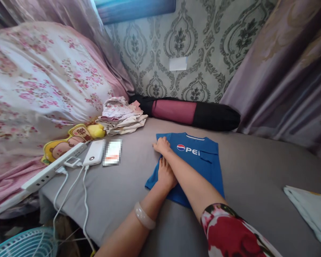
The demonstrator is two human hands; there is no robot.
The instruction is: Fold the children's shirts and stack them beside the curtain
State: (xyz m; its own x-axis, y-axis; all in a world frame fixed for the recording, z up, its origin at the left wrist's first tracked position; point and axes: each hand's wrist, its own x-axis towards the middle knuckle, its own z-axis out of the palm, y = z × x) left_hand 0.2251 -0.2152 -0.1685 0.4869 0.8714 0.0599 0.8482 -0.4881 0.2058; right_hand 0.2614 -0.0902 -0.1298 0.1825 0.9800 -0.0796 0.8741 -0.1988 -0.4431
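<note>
At the near left a blue ribbed round thing (pixel 24 246) is cut off by the frame; whether it is a basket or a fan guard, and whether it holds anything, is hard to tell. Above it a floral cloth (pixel 42 78) spreads out of view. A white power strip (pixel 56 166) slants along the left side of the grey sheet (pixel 123 200), hiding the lower part of a yellow plush toy (pixel 76 137); its white cables (pixel 86 200) drop over the near edge. Just right of the strip lie a white power bank (pixel 95 152) and a flat item (pixel 112 152) blurred into blocks. Farther back, the layers of a cloth pile (pixel 123 117) are hard to separate. Next to the right a blue shirt (pixel 192 171) lies spread on the sheet, its left side beneath the hands. The left hand (pixel 166 175), below a pale bangle (pixel 144 216), rests on that side, partly covered by the right forearm; the right hand (pixel 162 145) crosses to the far left sleeve, fingers bent at the cloth. I cannot tell whether either grip is closed on fabric. The right sleeve, folded inward, hides the lettering after "PE". Behind, a long black and maroon bag (pixel 173 111) conceals its contents, and at the near right a pale folded cloth (pixel 310 210) runs off the frame
</note>
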